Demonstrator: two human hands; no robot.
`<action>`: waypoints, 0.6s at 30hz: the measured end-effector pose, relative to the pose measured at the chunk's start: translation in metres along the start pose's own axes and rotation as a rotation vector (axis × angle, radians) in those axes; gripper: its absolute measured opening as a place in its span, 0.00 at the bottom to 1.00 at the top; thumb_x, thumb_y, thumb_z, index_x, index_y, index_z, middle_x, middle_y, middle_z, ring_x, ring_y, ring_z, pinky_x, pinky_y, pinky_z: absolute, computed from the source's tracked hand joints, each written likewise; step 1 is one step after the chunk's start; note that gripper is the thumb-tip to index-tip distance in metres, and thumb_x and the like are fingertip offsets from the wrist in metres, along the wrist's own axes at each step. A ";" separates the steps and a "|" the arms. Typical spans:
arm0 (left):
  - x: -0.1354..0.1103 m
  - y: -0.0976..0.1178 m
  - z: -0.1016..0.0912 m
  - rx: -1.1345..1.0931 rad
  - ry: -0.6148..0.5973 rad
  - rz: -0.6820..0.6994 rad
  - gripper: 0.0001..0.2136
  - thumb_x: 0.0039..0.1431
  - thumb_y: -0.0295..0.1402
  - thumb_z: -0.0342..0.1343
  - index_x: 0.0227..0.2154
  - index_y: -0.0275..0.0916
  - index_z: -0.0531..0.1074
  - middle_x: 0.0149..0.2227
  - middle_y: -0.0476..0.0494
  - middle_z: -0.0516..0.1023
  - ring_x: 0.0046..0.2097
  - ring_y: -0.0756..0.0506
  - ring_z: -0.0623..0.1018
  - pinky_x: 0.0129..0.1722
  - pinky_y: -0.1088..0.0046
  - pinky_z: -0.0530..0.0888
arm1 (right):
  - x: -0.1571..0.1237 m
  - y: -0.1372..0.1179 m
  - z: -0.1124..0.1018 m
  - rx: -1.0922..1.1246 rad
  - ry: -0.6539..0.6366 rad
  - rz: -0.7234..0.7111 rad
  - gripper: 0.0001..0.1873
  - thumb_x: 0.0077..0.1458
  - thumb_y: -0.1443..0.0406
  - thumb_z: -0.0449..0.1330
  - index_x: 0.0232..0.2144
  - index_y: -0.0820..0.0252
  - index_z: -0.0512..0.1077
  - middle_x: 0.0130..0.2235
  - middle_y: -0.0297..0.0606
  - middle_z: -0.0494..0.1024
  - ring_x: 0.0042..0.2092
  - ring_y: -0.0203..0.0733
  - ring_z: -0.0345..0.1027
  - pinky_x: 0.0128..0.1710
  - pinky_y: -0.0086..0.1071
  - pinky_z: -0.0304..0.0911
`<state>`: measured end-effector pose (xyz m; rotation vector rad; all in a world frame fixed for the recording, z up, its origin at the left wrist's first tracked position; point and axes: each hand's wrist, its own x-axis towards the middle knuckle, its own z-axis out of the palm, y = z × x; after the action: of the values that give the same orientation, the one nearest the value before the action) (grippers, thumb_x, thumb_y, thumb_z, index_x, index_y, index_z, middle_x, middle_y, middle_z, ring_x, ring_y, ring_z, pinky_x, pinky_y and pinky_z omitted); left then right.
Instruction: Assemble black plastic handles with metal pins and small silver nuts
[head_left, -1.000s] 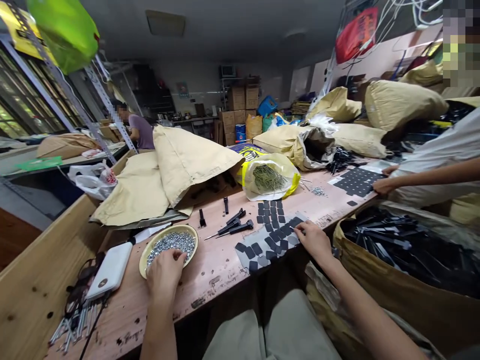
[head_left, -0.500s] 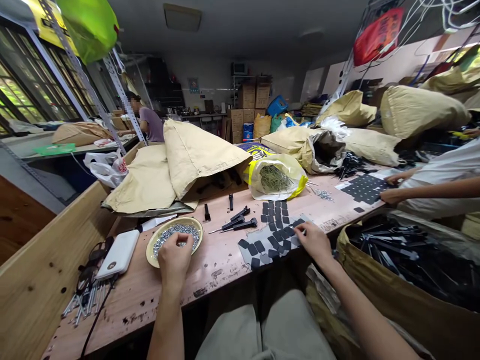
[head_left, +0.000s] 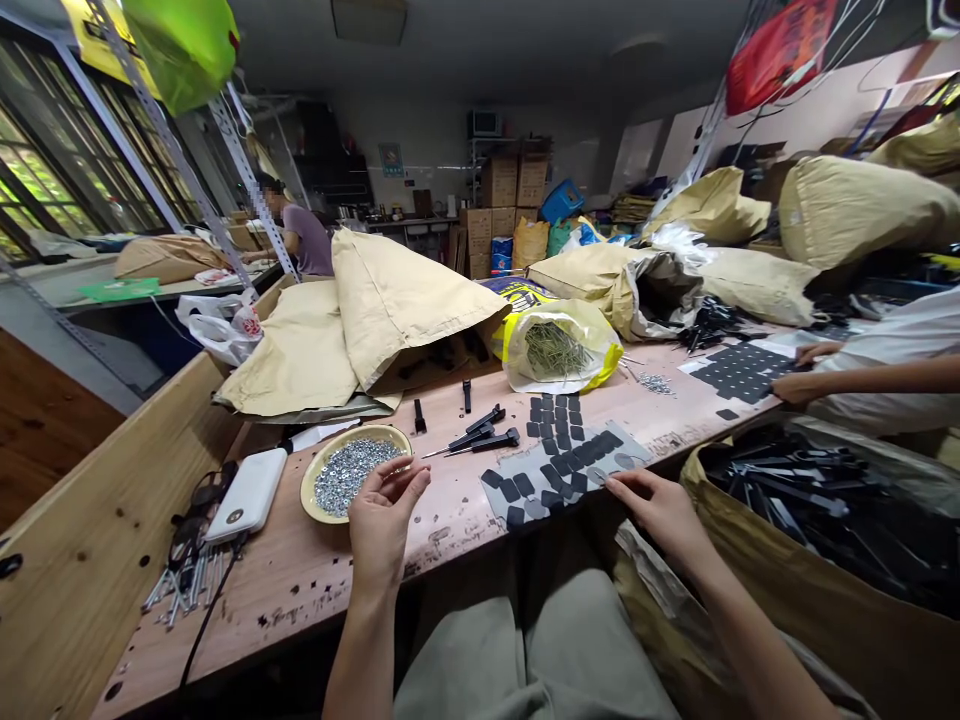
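Note:
My left hand hovers just right of a yellow bowl filled with small shiny metal parts. Its thumb and fingertips are pinched together, seemingly on one small part. My right hand rests at the table's near edge, fingers loosely stretched. Its fingertips touch the near corner of a grey sheet covered with black pads. Several black-handled tools lie between the bowl and the sheet.
A white power bank, glasses and loose metal pins lie at left. Paper sacks and a yellow bag of pins crowd the back. A sack of black parts stands right. A co-worker's arm reaches another pad sheet.
My left hand has lifted out of the bowl and moved right with its fingers pinched. My right hand has drawn back from the middle of the pad sheet to its near corner.

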<state>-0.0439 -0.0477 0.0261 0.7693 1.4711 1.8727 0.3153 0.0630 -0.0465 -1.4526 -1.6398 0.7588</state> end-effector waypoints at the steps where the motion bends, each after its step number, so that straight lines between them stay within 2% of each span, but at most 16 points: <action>1: -0.001 0.000 0.000 -0.021 -0.002 -0.018 0.26 0.41 0.36 0.75 0.44 0.34 0.75 0.40 0.37 0.85 0.46 0.42 0.83 0.53 0.61 0.78 | -0.005 0.007 -0.008 -0.018 0.024 0.011 0.25 0.50 0.45 0.63 0.34 0.60 0.81 0.34 0.44 0.83 0.35 0.50 0.76 0.35 0.37 0.68; 3: -0.003 0.001 -0.001 -0.045 -0.006 -0.044 0.27 0.41 0.36 0.75 0.45 0.34 0.75 0.40 0.37 0.85 0.47 0.42 0.83 0.54 0.60 0.78 | -0.012 0.026 -0.024 -0.069 0.110 0.039 0.25 0.50 0.45 0.62 0.35 0.60 0.81 0.34 0.45 0.82 0.34 0.50 0.76 0.32 0.36 0.67; 6: -0.004 -0.001 -0.003 -0.079 -0.009 -0.062 0.29 0.40 0.36 0.76 0.46 0.34 0.75 0.39 0.38 0.85 0.46 0.42 0.83 0.54 0.61 0.77 | -0.016 0.053 -0.043 -0.198 0.220 0.106 0.22 0.47 0.46 0.62 0.31 0.58 0.79 0.32 0.45 0.82 0.34 0.54 0.76 0.32 0.40 0.66; 9: -0.004 -0.003 -0.001 -0.109 -0.017 -0.070 0.30 0.40 0.36 0.76 0.47 0.34 0.74 0.38 0.39 0.85 0.45 0.43 0.83 0.53 0.62 0.77 | -0.012 0.054 -0.038 -0.314 0.257 0.065 0.18 0.47 0.49 0.60 0.31 0.56 0.77 0.35 0.45 0.82 0.37 0.56 0.76 0.35 0.44 0.67; 12: -0.006 -0.004 0.002 -0.120 -0.027 -0.073 0.30 0.41 0.37 0.75 0.49 0.34 0.74 0.37 0.41 0.85 0.43 0.45 0.83 0.52 0.64 0.77 | -0.006 0.014 0.003 -0.251 0.199 -0.167 0.16 0.55 0.53 0.57 0.36 0.56 0.76 0.40 0.44 0.81 0.42 0.52 0.75 0.43 0.42 0.68; 13: -0.007 -0.003 0.004 -0.120 -0.029 -0.074 0.30 0.41 0.37 0.75 0.49 0.34 0.74 0.36 0.41 0.85 0.42 0.45 0.83 0.51 0.65 0.77 | -0.003 -0.005 0.023 -0.210 0.139 -0.267 0.14 0.59 0.55 0.56 0.38 0.56 0.76 0.41 0.43 0.81 0.43 0.49 0.75 0.45 0.40 0.68; 15: -0.010 -0.001 0.007 -0.120 -0.034 -0.078 0.31 0.42 0.37 0.75 0.50 0.34 0.74 0.35 0.42 0.84 0.41 0.46 0.83 0.50 0.66 0.77 | 0.003 -0.045 0.068 -0.209 -0.062 -0.492 0.12 0.64 0.59 0.54 0.39 0.56 0.76 0.43 0.42 0.80 0.46 0.48 0.73 0.48 0.39 0.68; 18: -0.015 0.001 0.009 -0.134 -0.035 -0.084 0.32 0.42 0.36 0.75 0.52 0.35 0.74 0.35 0.43 0.84 0.42 0.46 0.83 0.50 0.68 0.76 | 0.020 -0.091 0.135 -0.369 -0.219 -0.790 0.14 0.67 0.68 0.52 0.44 0.58 0.77 0.47 0.44 0.80 0.50 0.48 0.70 0.51 0.41 0.65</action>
<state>-0.0279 -0.0542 0.0282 0.6636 1.3212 1.8639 0.1522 0.0775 -0.0331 -0.8193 -2.3820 0.1662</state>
